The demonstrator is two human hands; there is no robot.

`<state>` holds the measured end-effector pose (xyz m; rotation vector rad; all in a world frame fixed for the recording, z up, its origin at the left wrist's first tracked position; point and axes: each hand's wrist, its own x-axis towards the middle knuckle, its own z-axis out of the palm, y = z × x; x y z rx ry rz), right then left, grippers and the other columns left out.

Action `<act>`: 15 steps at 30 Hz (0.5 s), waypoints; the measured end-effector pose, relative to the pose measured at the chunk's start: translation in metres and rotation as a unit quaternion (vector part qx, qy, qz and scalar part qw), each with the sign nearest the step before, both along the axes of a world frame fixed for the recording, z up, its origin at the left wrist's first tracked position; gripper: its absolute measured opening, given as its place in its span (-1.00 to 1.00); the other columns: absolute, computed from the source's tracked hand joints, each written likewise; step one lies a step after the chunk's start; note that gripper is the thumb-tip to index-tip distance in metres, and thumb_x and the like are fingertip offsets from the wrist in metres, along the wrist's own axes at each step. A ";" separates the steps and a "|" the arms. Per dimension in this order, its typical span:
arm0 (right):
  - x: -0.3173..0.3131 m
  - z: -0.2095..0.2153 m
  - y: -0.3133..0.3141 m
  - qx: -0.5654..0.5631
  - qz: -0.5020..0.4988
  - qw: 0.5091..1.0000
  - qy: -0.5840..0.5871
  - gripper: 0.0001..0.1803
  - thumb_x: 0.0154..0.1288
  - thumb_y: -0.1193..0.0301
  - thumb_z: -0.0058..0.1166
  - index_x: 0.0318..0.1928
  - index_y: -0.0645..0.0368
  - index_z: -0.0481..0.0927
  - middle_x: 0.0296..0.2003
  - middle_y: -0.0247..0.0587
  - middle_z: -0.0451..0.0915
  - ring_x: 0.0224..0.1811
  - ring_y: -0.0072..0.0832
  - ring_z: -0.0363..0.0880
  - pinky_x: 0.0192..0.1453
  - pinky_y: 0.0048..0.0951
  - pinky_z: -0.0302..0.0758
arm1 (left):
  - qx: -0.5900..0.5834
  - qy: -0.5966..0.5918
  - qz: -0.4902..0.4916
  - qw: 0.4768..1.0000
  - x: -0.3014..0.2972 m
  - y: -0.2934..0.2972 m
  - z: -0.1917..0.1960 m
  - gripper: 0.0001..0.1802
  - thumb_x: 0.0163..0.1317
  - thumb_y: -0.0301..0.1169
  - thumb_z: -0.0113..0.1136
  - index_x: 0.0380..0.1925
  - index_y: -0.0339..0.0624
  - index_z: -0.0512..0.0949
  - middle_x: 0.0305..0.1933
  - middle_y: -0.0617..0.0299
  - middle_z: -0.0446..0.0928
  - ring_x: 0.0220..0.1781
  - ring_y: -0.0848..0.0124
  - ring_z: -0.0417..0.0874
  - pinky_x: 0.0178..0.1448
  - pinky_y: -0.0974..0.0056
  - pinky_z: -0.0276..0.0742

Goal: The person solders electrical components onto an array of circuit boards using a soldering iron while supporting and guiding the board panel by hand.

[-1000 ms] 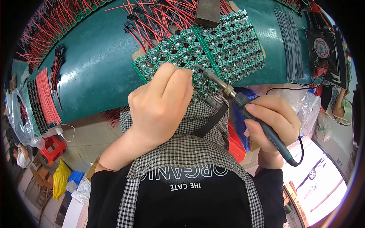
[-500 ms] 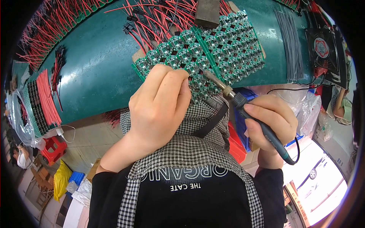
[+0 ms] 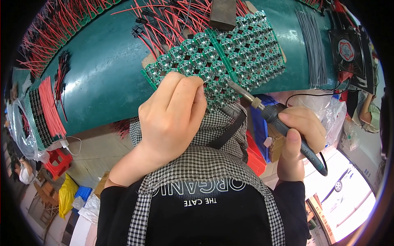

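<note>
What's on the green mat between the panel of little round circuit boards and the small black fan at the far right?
In the head view, a bundle of thin grey wires lies on the green mat between the circuit board panel and the black fan.

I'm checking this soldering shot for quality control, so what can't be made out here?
- Head view: the iron tip's contact on the green circuit panel is too small to resolve.
- What the left hand pinches: hidden by its own fingers.
- The soldering iron handle's middle: covered by the right hand.
- The black fan: bent by the fisheye rim.
</note>
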<state>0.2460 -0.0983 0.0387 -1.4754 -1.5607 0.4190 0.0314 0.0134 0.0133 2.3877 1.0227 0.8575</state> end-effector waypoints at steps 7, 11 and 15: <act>0.002 0.001 0.005 -0.019 -0.001 1.000 -0.013 -0.80 0.11 0.39 0.23 -0.33 0.31 0.65 -0.47 -0.10 0.66 -0.46 -0.29 0.65 -0.36 -0.41 0.57 | 0.056 -0.007 -0.007 0.998 0.006 0.002 -0.009 -0.81 -0.03 -0.62 0.30 -0.37 -0.20 0.55 -0.45 0.26 0.42 -0.59 0.39 0.51 -0.54 0.33 0.41; 0.002 0.001 0.009 -0.017 0.008 1.000 -0.018 -0.82 0.05 0.44 0.25 -0.35 0.31 0.65 -0.47 -0.09 0.66 -0.46 -0.29 0.66 -0.37 -0.43 0.56 | 0.070 0.005 -0.002 0.998 0.007 0.002 -0.010 -0.81 -0.05 -0.61 0.29 -0.39 -0.18 0.55 -0.47 0.27 0.39 -0.62 0.42 0.49 -0.57 0.33 0.38; 0.004 0.006 0.016 -0.027 0.018 0.999 -0.018 -0.83 0.01 0.49 0.26 -0.36 0.31 0.65 -0.48 -0.09 0.65 -0.47 -0.30 0.65 -0.39 -0.45 0.54 | 0.075 0.006 -0.003 0.997 0.009 0.003 -0.011 -0.81 -0.05 -0.60 0.29 -0.39 -0.18 0.55 -0.48 0.28 0.39 -0.62 0.42 0.48 -0.58 0.33 0.38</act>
